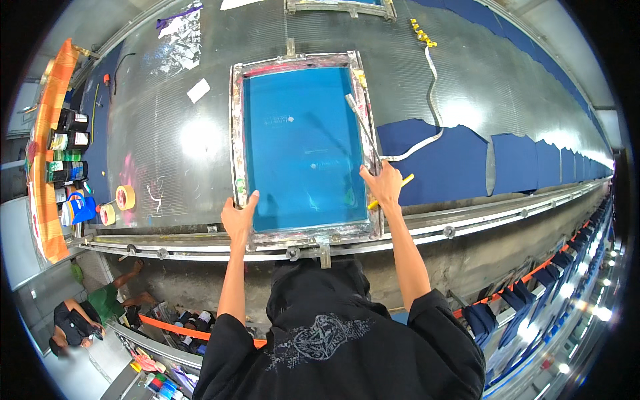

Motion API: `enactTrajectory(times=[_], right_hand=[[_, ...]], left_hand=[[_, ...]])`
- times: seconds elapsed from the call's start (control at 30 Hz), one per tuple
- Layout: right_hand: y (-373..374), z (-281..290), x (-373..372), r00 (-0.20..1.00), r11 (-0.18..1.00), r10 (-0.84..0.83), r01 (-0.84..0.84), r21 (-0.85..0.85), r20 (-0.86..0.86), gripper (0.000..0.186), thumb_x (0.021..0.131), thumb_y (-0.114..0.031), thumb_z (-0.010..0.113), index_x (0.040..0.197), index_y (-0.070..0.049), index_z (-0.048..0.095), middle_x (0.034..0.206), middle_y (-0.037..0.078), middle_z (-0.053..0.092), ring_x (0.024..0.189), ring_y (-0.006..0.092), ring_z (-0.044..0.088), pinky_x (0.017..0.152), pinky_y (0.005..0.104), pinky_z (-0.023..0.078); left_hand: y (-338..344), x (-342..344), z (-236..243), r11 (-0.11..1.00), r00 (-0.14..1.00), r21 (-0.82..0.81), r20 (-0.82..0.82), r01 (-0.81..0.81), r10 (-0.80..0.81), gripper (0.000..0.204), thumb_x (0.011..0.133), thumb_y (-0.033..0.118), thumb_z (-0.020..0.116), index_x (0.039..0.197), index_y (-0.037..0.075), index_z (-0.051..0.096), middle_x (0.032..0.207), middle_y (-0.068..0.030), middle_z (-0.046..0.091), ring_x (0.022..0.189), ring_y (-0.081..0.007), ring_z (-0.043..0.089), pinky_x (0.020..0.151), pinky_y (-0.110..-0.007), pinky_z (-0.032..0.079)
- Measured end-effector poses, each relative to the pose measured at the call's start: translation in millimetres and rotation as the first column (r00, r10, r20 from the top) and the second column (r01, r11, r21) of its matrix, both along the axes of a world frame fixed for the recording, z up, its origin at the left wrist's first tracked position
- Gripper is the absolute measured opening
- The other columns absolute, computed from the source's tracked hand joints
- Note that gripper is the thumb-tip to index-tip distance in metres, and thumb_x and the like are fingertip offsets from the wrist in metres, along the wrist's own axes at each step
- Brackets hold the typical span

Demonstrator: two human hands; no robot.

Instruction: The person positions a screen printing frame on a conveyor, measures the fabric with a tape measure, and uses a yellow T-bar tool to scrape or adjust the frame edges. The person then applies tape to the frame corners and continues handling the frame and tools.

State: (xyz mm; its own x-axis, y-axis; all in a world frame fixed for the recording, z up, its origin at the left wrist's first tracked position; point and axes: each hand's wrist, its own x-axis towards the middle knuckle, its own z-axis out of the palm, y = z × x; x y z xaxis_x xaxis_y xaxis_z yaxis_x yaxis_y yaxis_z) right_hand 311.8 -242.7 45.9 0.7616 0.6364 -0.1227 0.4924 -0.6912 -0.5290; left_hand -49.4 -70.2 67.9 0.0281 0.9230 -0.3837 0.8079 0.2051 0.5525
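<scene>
A screen-printing frame [237, 133] with blue mesh lies flat on the long table in front of me. Faint small markings show on its mesh. My left hand [239, 219] grips the frame's left side near the front corner, thumb over the edge. On the opposite side my right hand [383, 185] is closed round the frame's edge. A thin yellow stick [408, 179], perhaps a pen, pokes out on both sides of the right hand; how it is held is hidden. Along the right rail rests a narrow grey bar [360, 115]. Beside it, a white measuring tape [432, 87] curves across the table.
Navy fabric pieces [433, 160] lie along the table's right part. A metal rail [447, 232] runs along the near edge. At left stand dark ink jars [70, 140], a blue container [83, 208] and tape rolls [125, 197]. Another frame [340, 7] lies at the far side. A person [77, 323] sits lower left.
</scene>
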Motion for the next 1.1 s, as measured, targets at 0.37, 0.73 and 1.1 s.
enactTrajectory(times=[0.37,0.73,1.1], right_hand=[[3,-5,18,0.988,0.997,-0.052,0.045,0.056,0.148,0.047,0.082,-0.042,0.082,0.101,0.0,0.073,0.063,0.016,0.067,0.059,0.0341,0.069,0.058,0.0417,0.053],[5,-27,-2,0.985,0.994,-0.099,0.091,0.059,0.144,0.062,0.08,-0.041,0.085,0.121,0.004,0.071,0.054,0.008,0.056,0.045,0.0206,0.054,0.05,0.0346,0.044],[8,-28,-3,0.99,0.994,-0.101,0.096,0.055,0.102,0.065,0.08,-0.04,0.084,0.126,0.003,0.069,0.058,0.013,0.061,0.048,0.023,0.057,0.052,0.0342,0.047]], left_hand=[[2,41,-43,0.896,0.993,0.43,-0.011,0.107,-0.114,0.052,0.088,0.031,0.08,0.126,-0.002,0.069,0.158,-0.0206,0.046,0.145,-0.0425,0.041,0.116,-0.057,0.033],[6,22,-65,0.903,0.988,0.41,0.033,0.125,-0.152,0.062,0.089,0.023,0.078,0.143,-0.001,0.059,0.158,-0.0159,0.05,0.155,-0.0418,0.03,0.127,-0.058,0.012],[8,23,-64,0.895,0.987,0.424,0.019,0.135,-0.159,0.061,0.088,0.019,0.078,0.142,-0.003,0.06,0.153,-0.0156,0.056,0.151,-0.0387,0.039,0.127,-0.056,0.019]])
